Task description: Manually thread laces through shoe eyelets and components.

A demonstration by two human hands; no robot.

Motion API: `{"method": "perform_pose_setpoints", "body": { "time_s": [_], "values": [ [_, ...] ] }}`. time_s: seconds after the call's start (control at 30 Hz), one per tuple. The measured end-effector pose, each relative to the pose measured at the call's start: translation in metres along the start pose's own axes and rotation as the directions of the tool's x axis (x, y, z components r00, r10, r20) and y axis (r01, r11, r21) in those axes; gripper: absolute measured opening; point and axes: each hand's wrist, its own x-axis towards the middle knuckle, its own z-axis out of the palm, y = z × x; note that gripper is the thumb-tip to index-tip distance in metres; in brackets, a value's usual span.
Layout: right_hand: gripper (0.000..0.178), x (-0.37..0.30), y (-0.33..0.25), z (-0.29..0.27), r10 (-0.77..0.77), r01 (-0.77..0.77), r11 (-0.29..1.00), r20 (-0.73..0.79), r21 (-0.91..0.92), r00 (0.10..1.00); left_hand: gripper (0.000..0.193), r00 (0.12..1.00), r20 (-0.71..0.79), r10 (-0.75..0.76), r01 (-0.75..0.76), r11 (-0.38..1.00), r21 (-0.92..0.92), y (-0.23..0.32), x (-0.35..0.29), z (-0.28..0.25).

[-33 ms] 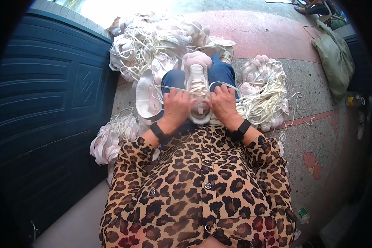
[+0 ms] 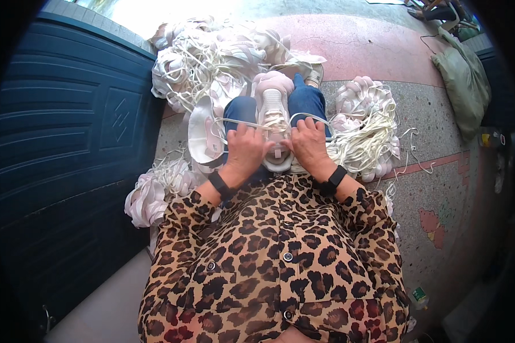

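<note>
The floor was speckled terrazzo (image 2: 435, 188) with a reddish band, bordered on the left by a dark blue panelled door (image 2: 68, 148). No change was discernible; both hands were set at the work. The pale pink-and-white sneaker (image 2: 273, 111) lay on the person's lap, between blue-jeaned knees, toe pointing away. The left hand (image 2: 245, 150) was curled shut about the shoe's left side and a white lace (image 2: 312, 119); the right hand (image 2: 308, 144) was likewise closed on the right side, with the lace drawn across its fingers. Heaps of similar pale shoes with loose laces (image 2: 212, 57) crowded ahead and at both sides (image 2: 363, 128). An olive cloth sack (image 2: 463, 80) lay well apart, at the far right.
</note>
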Motion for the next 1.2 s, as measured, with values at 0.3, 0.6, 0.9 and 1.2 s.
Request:
{"method": "perform_pose_setpoints", "body": {
  "time_s": [0.3, 0.6, 0.9, 1.2],
  "values": [
    [0.013, -0.012, 0.016, 0.024, 0.080, -0.080, 0.967, 0.013, 0.241, 0.997, 0.017, 0.993, 0.093, -0.071, 0.083, 0.987, -0.134, -0.007, -0.014, 0.018],
    [0.017, -0.008, 0.015, 0.017, -0.102, 0.135, 0.954, -0.133, 0.268, 0.986, 0.042, 0.771, 0.623, 0.130, 0.524, 0.426, -0.738, -0.008, 0.126, 0.021],
    [0.013, 0.012, 0.001, -0.002, -0.219, 0.215, 0.972, -0.038, -0.090, 0.975, 0.067, 0.659, 0.720, 0.217, 0.715, 0.116, -0.689, -0.022, 0.140, 0.007],
    [0.010, 0.038, 0.012, -0.183, -0.013, 0.374, 0.896, -0.827, 0.240, 0.563, 0.061, 0.637, 0.768, 0.073, 0.759, 0.114, -0.641, -0.002, 0.121, 0.002]
  ]
}}
